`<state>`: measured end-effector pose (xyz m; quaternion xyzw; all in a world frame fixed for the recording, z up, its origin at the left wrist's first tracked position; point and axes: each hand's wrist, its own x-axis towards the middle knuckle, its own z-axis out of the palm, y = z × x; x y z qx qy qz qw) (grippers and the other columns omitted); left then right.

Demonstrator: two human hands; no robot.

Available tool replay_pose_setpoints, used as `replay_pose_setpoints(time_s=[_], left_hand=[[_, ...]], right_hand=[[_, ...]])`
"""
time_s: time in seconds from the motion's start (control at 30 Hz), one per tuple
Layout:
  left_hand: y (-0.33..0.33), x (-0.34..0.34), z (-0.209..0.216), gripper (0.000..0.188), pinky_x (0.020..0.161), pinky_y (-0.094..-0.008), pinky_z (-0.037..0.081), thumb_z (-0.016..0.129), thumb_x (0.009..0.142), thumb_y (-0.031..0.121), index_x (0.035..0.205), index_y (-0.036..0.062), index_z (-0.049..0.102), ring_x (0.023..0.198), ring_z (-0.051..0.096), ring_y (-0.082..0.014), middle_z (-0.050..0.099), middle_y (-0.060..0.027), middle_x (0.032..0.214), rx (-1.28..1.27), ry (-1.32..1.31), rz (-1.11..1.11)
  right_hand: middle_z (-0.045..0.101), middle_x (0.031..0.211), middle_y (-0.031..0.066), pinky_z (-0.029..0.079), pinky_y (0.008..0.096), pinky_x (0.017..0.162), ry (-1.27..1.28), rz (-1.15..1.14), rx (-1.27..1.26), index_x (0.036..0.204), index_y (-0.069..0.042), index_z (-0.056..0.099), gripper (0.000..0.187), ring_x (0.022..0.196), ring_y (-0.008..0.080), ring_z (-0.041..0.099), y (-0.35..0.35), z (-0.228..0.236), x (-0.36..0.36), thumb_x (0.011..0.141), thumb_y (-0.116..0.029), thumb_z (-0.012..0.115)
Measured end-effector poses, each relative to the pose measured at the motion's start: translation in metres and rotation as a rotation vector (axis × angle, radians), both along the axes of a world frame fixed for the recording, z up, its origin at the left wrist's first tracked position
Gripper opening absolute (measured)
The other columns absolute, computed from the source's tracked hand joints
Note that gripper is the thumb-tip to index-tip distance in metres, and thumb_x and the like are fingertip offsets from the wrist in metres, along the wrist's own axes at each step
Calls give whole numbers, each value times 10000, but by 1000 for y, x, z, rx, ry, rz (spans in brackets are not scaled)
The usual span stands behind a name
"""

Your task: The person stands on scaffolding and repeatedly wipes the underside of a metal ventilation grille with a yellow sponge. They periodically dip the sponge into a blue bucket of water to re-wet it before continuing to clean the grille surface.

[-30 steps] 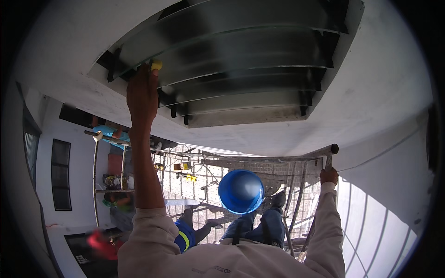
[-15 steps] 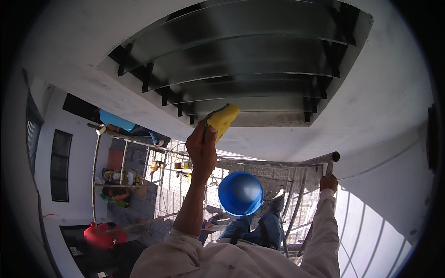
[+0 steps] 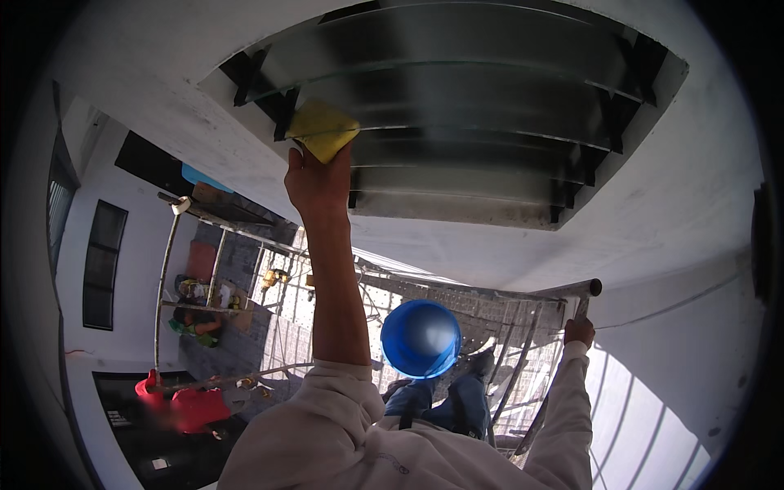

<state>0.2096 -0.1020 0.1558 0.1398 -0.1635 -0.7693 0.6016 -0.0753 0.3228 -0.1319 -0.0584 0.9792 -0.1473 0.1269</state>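
My left hand is raised to a louvered window with tilted glass slats and dark side clips. Its fingers are closed on a yellow sponge, which lies against a slat near the window's left end; the slat's edge crosses it. At the right, my right hand is closed round a metal scaffold post, just below the open end of a horizontal pipe. A blue bucket stands on the scaffold deck by my feet, with what looks like cloudy liquid inside.
Scaffold poles run along the left over a lower paved floor. Down there are a person in red and another in green. A yellow power tool lies on the deck. The white wall borders the window.
My left hand has moved up and to the left with the sponge, from the lowest slats to a higher one near the left clips. My right hand keeps its hold.
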Motion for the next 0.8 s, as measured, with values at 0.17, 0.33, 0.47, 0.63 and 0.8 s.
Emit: replay_pose_setpoints(time_s=[0.17, 0.33, 0.47, 0.63, 0.8], left_hand=[[-15, -20, 3, 373, 1080, -471, 312, 346, 995, 193, 1283, -14, 462, 1288, 412, -317, 438, -175, 1385, -41, 552, -117], [-47, -54, 3, 331, 1048, -435, 364, 344, 997, 171, 1234, 2, 503, 1197, 487, -307, 527, -164, 1262, -243, 644, -364], [-56, -32, -9, 309, 1046, -435, 368, 396, 981, 180, 1200, 8, 530, 1167, 506, -305, 547, -167, 1228, -222, 493, -131], [-60, -45, -2, 312, 1073, -497, 329, 413, 978, 195, 1215, 25, 521, 1173, 498, -299, 554, -146, 1223, -298, 547, -324], [-52, -37, -3, 306, 1076, -525, 314, 413, 991, 208, 1230, 43, 511, 1187, 482, -288, 548, -120, 1221, -166, 352, -197]], right_hand=[[670, 889, 228, 526, 476, 775, 13, 13, -9, 882, -38, 677, 285, 858, 406, 645, 0, 1, 1, 677, -230, 632], [670, 896, 238, 524, 475, 790, 1, -5, 26, 932, -28, 677, 338, 862, 406, 648, 0, -4, -2, 671, -239, 640], [670, 905, 241, 520, 479, 792, 13, -20, -27, 934, -23, 677, 339, 871, 409, 646, 3, -9, -4, 664, -225, 642], [670, 912, 238, 520, 476, 791, -6, 19, -4, 940, -20, 675, 340, 877, 408, 645, 4, -7, -4, 666, -220, 642], [670, 914, 236, 519, 476, 790, -8, 13, 3, 941, -17, 674, 345, 875, 406, 645, 2, -5, -4, 671, -230, 650]])
